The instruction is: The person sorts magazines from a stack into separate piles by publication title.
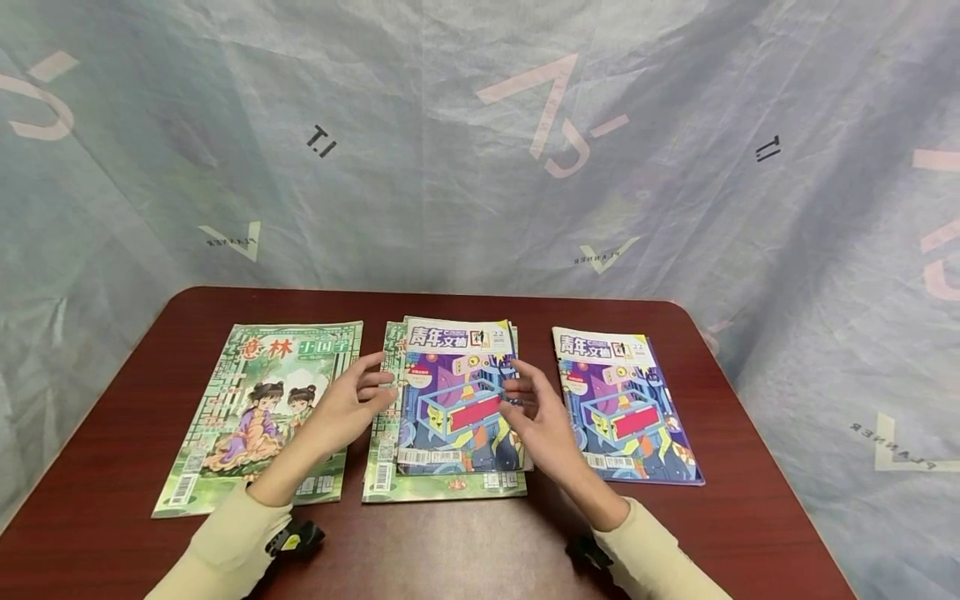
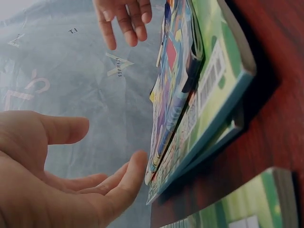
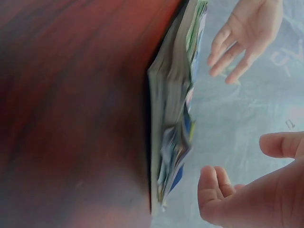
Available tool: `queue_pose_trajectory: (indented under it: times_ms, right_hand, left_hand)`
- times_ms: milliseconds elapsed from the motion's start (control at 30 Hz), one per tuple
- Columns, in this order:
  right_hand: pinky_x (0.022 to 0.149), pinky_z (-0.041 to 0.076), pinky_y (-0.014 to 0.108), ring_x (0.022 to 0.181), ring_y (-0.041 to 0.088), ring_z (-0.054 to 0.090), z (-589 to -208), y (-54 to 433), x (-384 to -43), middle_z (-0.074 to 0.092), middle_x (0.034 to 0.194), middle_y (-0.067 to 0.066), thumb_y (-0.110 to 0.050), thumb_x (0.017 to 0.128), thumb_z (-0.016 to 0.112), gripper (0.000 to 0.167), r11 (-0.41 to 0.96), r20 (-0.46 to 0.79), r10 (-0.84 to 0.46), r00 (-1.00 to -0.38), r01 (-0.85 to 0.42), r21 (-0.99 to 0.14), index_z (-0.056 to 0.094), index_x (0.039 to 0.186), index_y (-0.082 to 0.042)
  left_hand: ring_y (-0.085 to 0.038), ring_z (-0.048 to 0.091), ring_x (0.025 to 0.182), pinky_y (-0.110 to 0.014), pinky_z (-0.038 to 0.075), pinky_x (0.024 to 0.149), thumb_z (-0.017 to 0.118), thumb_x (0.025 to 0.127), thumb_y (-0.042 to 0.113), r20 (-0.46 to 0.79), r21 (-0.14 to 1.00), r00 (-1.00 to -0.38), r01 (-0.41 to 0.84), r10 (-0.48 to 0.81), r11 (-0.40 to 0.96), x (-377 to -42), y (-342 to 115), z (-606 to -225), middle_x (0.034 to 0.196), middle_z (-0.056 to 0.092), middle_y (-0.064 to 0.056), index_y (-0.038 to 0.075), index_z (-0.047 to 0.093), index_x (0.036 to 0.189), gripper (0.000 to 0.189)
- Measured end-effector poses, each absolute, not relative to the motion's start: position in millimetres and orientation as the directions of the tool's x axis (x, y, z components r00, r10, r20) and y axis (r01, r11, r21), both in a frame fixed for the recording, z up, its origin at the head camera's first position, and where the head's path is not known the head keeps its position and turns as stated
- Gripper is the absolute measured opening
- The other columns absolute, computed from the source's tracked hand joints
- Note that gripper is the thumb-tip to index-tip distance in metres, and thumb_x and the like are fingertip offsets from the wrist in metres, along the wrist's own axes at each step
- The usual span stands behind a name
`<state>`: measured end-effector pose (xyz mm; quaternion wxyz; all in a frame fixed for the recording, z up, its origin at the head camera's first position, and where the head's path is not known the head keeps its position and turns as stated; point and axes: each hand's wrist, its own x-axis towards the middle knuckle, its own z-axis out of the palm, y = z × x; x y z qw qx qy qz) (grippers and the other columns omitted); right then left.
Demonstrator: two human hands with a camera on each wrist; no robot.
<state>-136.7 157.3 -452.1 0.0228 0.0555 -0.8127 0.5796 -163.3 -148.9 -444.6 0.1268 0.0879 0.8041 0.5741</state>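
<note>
My left hand and right hand flank the middle purple magazine atop a green magazine, fingers parted, gripping nothing; I'd press both sides evenly to avoid skewing.

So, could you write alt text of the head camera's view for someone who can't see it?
A person's left hand and right hand flank a purple magazine lying on a green magazine. A green magazine with two cartoon children lies left, and a second purple magazine right, all on a dark red table before a grey printed cloth.
</note>
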Motion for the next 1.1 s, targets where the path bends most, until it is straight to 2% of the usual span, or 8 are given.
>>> queue_pose_trajectory:
  times_ms: [167, 300, 533, 833, 1100]
  right_hand:
    - [0.115, 0.049, 0.059, 0.131, 0.041, 0.062, -457, 170, -136, 0.063, 0.138, 0.028, 0.003, 0.105, 0.068, 0.062, 0.337, 0.082, -0.045, -0.996, -0.092, -0.937, 0.047, 0.163, 0.002]
    - [0.113, 0.048, 0.058, 0.129, 0.043, 0.061, -461, 177, -139, 0.061, 0.139, 0.029, 0.005, 0.103, 0.069, 0.064, 0.346, 0.059, -0.027, -0.998, -0.065, -0.936, 0.045, 0.163, 0.005]
    - [0.113, 0.048, 0.060, 0.132, 0.046, 0.059, -463, 186, -144, 0.059, 0.141, 0.031, 0.004, 0.103, 0.070, 0.068, 0.365, 0.001, 0.000, -1.000, -0.001, -0.931, 0.043, 0.165, 0.003]
    - [0.115, 0.048, 0.063, 0.140, 0.049, 0.055, -464, 189, -146, 0.053, 0.151, 0.033, 0.000, 0.105, 0.069, 0.071, 0.389, -0.102, -0.048, -0.994, 0.076, -0.918, 0.037, 0.169, 0.002]
    - [0.101, 0.058, 0.051, 0.131, 0.045, 0.060, -463, 185, -145, 0.052, 0.152, 0.033, -0.001, 0.106, 0.070, 0.073, 0.383, -0.117, -0.080, -0.990, 0.078, -0.921, 0.035, 0.170, 0.002]
  left_hand:
    - [-0.049, 0.053, 0.147, -0.059, 0.049, 0.119, 0.063, 0.114, 0.015, -0.142, 0.950, -0.944, -0.046, 0.297, 0.310, -163, -146, -445, 0.161, 0.050, -0.033, -0.003, 0.022, 0.174, 0.075]
    - [-0.051, 0.053, 0.146, -0.057, 0.053, 0.116, 0.063, 0.113, 0.014, -0.146, 0.955, -0.943, -0.056, 0.298, 0.292, -164, -143, -448, 0.160, 0.049, -0.035, -0.005, 0.019, 0.174, 0.077]
    - [-0.052, 0.053, 0.146, -0.057, 0.055, 0.112, 0.064, 0.113, 0.014, -0.141, 0.952, -0.936, -0.039, 0.322, 0.304, -162, -136, -452, 0.159, 0.049, -0.037, -0.006, 0.017, 0.174, 0.079]
    - [-0.053, 0.056, 0.142, -0.056, 0.059, 0.106, 0.064, 0.114, 0.017, -0.124, 0.941, -0.941, -0.012, 0.313, 0.338, -161, -137, -455, 0.156, 0.053, -0.037, -0.007, 0.019, 0.173, 0.078]
    - [-0.051, 0.055, 0.143, -0.054, 0.060, 0.106, 0.065, 0.112, 0.014, -0.157, 0.956, -0.942, -0.070, 0.296, 0.286, -160, -135, -456, 0.160, 0.048, -0.037, -0.005, 0.020, 0.174, 0.078]
